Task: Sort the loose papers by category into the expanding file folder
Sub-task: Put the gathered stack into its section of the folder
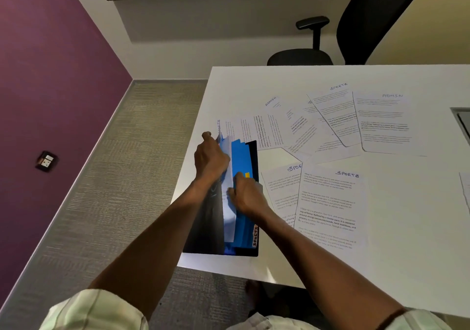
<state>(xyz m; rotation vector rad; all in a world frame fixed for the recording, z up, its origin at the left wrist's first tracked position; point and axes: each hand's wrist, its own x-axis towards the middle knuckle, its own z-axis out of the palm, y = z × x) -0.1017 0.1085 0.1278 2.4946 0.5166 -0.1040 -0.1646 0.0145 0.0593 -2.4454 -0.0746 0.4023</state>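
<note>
Head view: expanding file folder [241,202] stands at frame centre on the table's [381,266] left edge. Left hand [209,158] grips its front flap apart; right hand [245,195] pinches a white sheet [227,197] into a blue pocket. Loose papers [330,202] lie right. Advice: hold the pocket wide, seat the sheet fully.

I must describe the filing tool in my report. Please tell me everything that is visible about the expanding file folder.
The expanding file folder lies near the left edge of the white table, opened. Its outer cover is black and looks like plastic; inside are blue dividers, one with a yellow tab, another tab handwritten SPORTS. White paper stands between the dividers. The left hand holds back the front part, and the right hand presses on the paper and dividers. Loose sheets lie beside it.
</note>
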